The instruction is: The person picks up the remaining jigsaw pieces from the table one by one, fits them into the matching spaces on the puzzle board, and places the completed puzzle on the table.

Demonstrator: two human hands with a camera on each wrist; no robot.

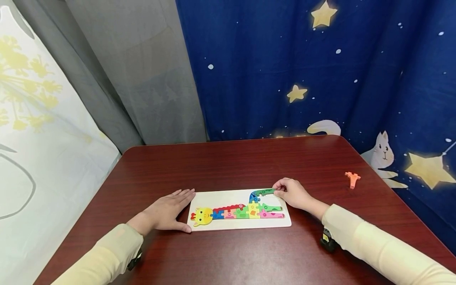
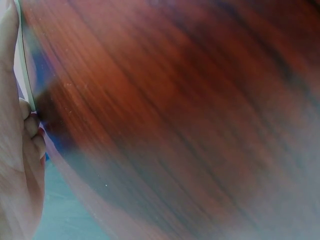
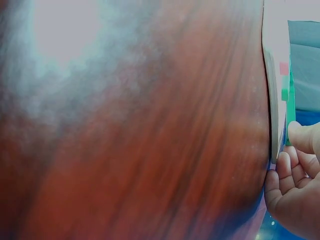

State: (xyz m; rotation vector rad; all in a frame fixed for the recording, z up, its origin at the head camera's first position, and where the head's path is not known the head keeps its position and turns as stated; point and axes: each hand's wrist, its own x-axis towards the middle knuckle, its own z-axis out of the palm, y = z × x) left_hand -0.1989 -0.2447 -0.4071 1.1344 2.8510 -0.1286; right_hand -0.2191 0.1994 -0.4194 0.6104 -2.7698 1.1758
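Note:
A white puzzle board (image 1: 221, 197) lies across the near middle of the table, bearing a colourful giraffe with a yellow head (image 1: 202, 217) at the left. My left hand (image 1: 169, 209) rests at the board's left end, fingers extended and thumb at the lower corner. At the upper right of the board, my right hand (image 1: 293, 193) pinches the end of a green puzzle piece (image 1: 265, 192) between thumb and fingers. That piece meets a blue piece (image 1: 253, 196) above the giraffe's body. From the right wrist, the green piece (image 3: 291, 105) shows just above the board's edge.
An orange puzzle piece (image 1: 352, 179) lies by itself on the dark red table (image 1: 228, 166), near the right edge. Behind the table hang a grey curtain (image 1: 142, 71) and a blue starry curtain (image 1: 256, 71). A white patterned cloth (image 1: 46, 158) hangs at the left.

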